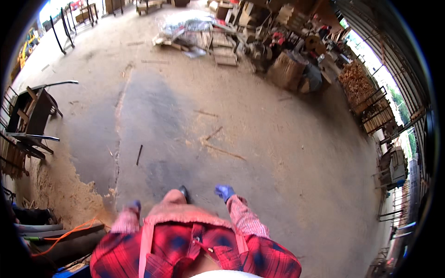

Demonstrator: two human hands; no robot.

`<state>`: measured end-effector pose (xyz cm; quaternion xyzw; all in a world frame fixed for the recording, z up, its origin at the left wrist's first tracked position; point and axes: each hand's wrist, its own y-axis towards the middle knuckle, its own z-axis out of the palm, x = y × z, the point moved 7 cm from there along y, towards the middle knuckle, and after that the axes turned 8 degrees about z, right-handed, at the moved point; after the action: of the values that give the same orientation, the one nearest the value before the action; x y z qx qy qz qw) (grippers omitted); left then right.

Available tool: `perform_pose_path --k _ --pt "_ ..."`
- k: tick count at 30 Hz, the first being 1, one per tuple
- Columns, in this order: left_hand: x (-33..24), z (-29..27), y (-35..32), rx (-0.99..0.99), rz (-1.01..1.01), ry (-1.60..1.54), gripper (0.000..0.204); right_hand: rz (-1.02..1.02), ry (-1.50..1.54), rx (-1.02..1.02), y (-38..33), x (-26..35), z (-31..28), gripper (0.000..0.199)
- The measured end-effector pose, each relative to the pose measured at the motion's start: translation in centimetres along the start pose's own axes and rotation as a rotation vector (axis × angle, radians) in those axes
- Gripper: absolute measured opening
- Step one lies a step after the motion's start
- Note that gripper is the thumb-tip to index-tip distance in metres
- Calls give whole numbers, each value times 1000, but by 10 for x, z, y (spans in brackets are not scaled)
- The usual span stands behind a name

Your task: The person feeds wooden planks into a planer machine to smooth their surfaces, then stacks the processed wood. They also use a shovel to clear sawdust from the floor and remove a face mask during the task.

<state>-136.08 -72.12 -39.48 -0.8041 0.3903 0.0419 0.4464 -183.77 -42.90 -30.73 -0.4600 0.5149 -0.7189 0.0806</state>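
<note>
My right hand point(224, 192), in a blue-purple glove, hangs over the concrete floor ahead of my body. Its fingers are curled in, and nothing shows in them. Beside my left hip is my left hand point(135, 204), also gloved; motion smears it and the sleeve hides part of it, so its fingers cannot be made out. Neither hand touches any object that I can see. Between them hang a pink apron point(185, 213) and a dark shoe point(184, 193) showing past its edge.
Wood sticks point(224, 151) and sawdust point(69, 180) litter the floor. A dark handcart point(34, 113) stands left, near an orange cord point(65, 236). Ahead are stacked boards point(222, 46) and a brown sack-like bundle point(286, 70). Piled wood pieces point(357, 83) stand at right.
</note>
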Motion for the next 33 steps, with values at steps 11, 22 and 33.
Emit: perform_pose_path --k 11,22,33 --pt "-344 -526 404 -579 403 -737 36 487 623 -422 131 48 -172 31" --pt "-180 -589 571 -102 -269 -839 27 171 504 334 501 490 -228 16" --pt "-111 -758 769 -440 -703 -1678 22 336 -29 -155 724 945 -173 45"
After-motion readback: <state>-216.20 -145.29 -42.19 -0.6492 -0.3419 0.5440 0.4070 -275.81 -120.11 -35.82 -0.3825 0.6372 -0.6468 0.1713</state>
